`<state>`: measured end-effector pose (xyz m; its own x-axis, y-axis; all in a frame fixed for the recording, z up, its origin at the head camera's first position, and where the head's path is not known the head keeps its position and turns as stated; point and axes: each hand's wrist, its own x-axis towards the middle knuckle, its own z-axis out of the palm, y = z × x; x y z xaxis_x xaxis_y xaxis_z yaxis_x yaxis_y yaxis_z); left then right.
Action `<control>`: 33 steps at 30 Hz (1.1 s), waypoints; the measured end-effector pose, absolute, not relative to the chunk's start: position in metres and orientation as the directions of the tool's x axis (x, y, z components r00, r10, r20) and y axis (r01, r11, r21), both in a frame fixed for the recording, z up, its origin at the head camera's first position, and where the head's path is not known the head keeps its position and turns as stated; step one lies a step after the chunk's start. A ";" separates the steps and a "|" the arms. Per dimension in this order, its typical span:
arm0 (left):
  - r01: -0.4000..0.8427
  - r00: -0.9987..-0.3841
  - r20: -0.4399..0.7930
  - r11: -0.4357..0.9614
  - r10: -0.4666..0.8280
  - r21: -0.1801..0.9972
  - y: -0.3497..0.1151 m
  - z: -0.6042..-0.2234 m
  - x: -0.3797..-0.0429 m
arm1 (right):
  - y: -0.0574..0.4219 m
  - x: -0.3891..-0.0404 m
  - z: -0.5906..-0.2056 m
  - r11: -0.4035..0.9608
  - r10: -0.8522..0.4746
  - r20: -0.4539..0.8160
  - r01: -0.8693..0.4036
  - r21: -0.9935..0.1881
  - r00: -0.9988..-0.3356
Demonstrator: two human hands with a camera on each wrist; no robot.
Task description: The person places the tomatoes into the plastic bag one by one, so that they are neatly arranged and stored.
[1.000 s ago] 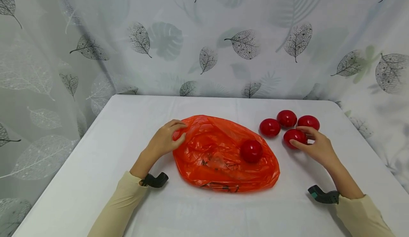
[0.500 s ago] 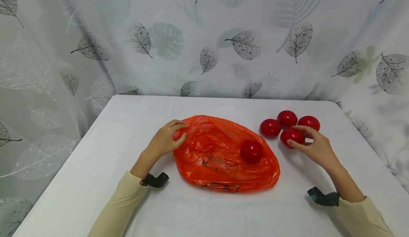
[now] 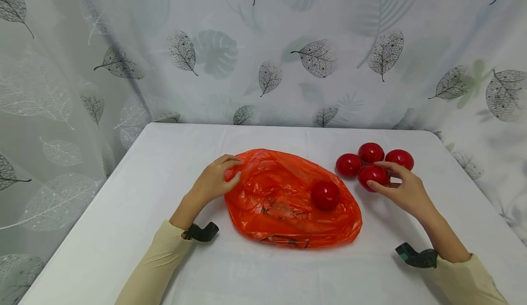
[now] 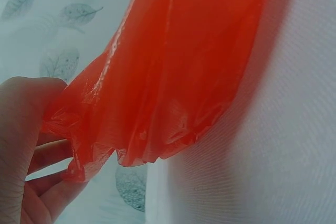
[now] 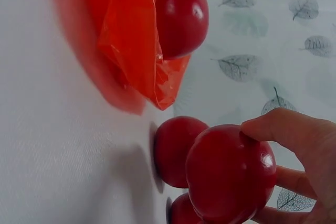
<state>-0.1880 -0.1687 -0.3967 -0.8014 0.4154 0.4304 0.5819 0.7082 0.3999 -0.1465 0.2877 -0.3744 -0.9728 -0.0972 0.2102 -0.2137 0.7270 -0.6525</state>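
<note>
A crinkled orange-red plastic bag (image 3: 271, 177) lies in the middle of the white table. My left hand (image 3: 214, 177) pinches its left edge between thumb and fingers, and the film (image 4: 157, 77) stretches from that grip in the left wrist view. On the bag's right part sits a round, glossy dark red ball (image 3: 325, 195). To the right, my right hand (image 3: 405, 188) holds another such ball (image 5: 231, 174) between thumb and fingers. Close behind the held one are three more red balls: left (image 3: 348, 165), back (image 3: 371, 152) and right (image 3: 400, 158).
The white table (image 3: 288, 273) runs back to a leaf-printed curtain (image 3: 304, 49), which also closes off both sides. A black wrist mount (image 3: 201, 232) juts from the left forearm, and a similar mount (image 3: 417, 255) from the right one.
My right hand has shifted the held red ball a little to the left, towards the bag. The left hand keeps its grip on the bag edge.
</note>
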 end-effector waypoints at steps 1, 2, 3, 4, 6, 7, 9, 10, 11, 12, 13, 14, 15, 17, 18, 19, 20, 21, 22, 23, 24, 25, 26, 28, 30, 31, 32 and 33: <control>0.582 -0.801 0.431 0.708 0.416 0.399 -0.169 -0.397 -0.188 | 0.287 -0.146 -0.374 0.727 -0.098 0.215 -0.218 -0.652 -0.972; 0.583 -0.801 0.431 0.708 0.417 0.399 -0.168 -0.397 -0.188 | 0.285 -0.146 -0.374 0.726 -0.100 0.221 -0.223 -0.650 -0.970; 0.583 -0.801 0.431 0.708 0.416 0.398 -0.168 -0.397 -0.188 | 0.284 -0.146 -0.374 0.725 -0.101 0.226 -0.227 -0.650 -0.969; 0.583 -0.801 0.432 0.708 0.416 0.399 -0.168 -0.397 -0.188 | 0.283 -0.146 -0.373 0.723 -0.105 0.232 -0.234 -0.650 -0.967; 0.583 -0.801 0.432 0.708 0.415 0.399 -0.169 -0.397 -0.188 | 0.280 -0.145 -0.373 0.714 -0.109 0.244 -0.246 -0.656 -0.964; 0.583 -0.800 0.434 0.708 0.414 0.399 -0.169 -0.397 -0.188 | 0.279 -0.145 -0.373 0.708 -0.109 0.250 -0.252 -0.660 -0.962; 0.583 -0.800 0.436 0.708 0.413 0.398 -0.169 -0.397 -0.188 | 0.276 -0.145 -0.373 0.697 -0.107 0.262 -0.260 -0.668 -0.959; 0.583 -0.800 0.436 0.708 0.413 0.399 -0.169 -0.397 -0.188 | 0.275 -0.144 -0.373 0.694 -0.105 0.268 -0.264 -0.670 -0.958; 0.584 -0.799 0.436 0.707 0.414 0.399 -0.169 -0.397 -0.188 | 0.274 -0.144 -0.374 0.692 -0.104 0.273 -0.267 -0.671 -0.956; 0.582 -0.801 0.433 0.708 0.413 0.400 -0.169 -0.397 -0.188 | 0.273 -0.144 -0.375 0.690 -0.101 0.279 -0.269 -0.672 -0.955; 0.579 -0.803 0.429 0.709 0.413 0.402 -0.169 -0.397 -0.188 | 0.271 -0.144 -0.376 0.688 -0.100 0.283 -0.272 -0.673 -0.954; 0.576 -0.806 0.424 0.711 0.413 0.403 -0.169 -0.397 -0.188 | 0.270 -0.144 -0.376 0.687 -0.097 0.287 -0.273 -0.673 -0.953; 0.573 -0.809 0.418 0.712 0.413 0.406 -0.169 -0.397 -0.188 | 0.269 -0.145 -0.377 0.684 -0.097 0.291 -0.276 -0.675 -0.952; 0.567 -0.814 0.409 0.716 0.411 0.408 -0.169 -0.398 -0.188 | 0.267 -0.145 -0.379 0.677 -0.097 0.299 -0.283 -0.680 -0.949; 0.563 -0.817 0.406 0.719 0.410 0.407 -0.169 -0.398 -0.187 | 0.266 -0.145 -0.379 0.673 -0.096 0.303 -0.286 -0.682 -0.948; 0.563 -0.817 0.405 0.719 0.410 0.407 -0.169 -0.398 -0.187 | 0.265 -0.145 -0.380 0.669 -0.095 0.309 -0.291 -0.684 -0.946; 0.563 -0.817 0.406 0.721 0.409 0.405 -0.169 -0.398 -0.188 | 0.264 -0.145 -0.380 0.666 -0.095 0.315 -0.295 -0.685 -0.944; 0.564 -0.816 0.408 0.721 0.410 0.403 -0.170 -0.398 -0.188 | 0.263 -0.145 -0.380 0.663 -0.094 0.321 -0.300 -0.686 -0.942; 0.566 -0.814 0.411 0.721 0.411 0.400 -0.170 -0.397 -0.188 | 0.262 -0.145 -0.380 0.660 -0.094 0.328 -0.305 -0.687 -0.940; 0.567 -0.813 0.413 0.721 0.411 0.398 -0.170 -0.397 -0.188 | 0.261 -0.145 -0.381 0.657 -0.093 0.335 -0.311 -0.687 -0.938; 0.568 -0.812 0.415 0.720 0.412 0.398 -0.170 -0.397 -0.188 | 0.260 -0.145 -0.381 0.654 -0.094 0.342 -0.317 -0.687 -0.935; 0.569 -0.811 0.416 0.719 0.411 0.398 -0.170 -0.397 -0.188 | 0.259 -0.146 -0.381 0.649 -0.094 0.347 -0.322 -0.689 -0.933; 0.569 -0.811 0.418 0.720 0.411 0.397 -0.170 -0.397 -0.188 | 0.258 -0.146 -0.381 0.645 -0.095 0.351 -0.326 -0.691 -0.932; 0.570 -0.811 0.417 0.719 0.411 0.399 -0.170 -0.396 -0.188 | 0.256 -0.146 -0.381 0.637 -0.098 0.353 -0.331 -0.696 -0.930; 0.570 -0.810 0.417 0.718 0.412 0.400 -0.171 -0.397 -0.188 | 0.253 -0.146 -0.381 0.633 -0.100 0.353 -0.333 -0.699 -0.930; 0.573 -0.808 0.419 0.715 0.414 0.400 -0.170 -0.397 -0.188 | 0.252 -0.146 -0.381 0.631 -0.102 0.352 -0.334 -0.700 -0.930; 0.577 -0.806 0.421 0.712 0.417 0.400 -0.171 -0.398 -0.189 | 0.251 -0.146 -0.381 0.631 -0.103 0.351 -0.334 -0.700 -0.931; 0.581 -0.803 0.423 0.709 0.420 0.399 -0.170 -0.398 -0.189 | 0.250 -0.147 -0.381 0.628 -0.106 0.348 -0.334 -0.703 -0.932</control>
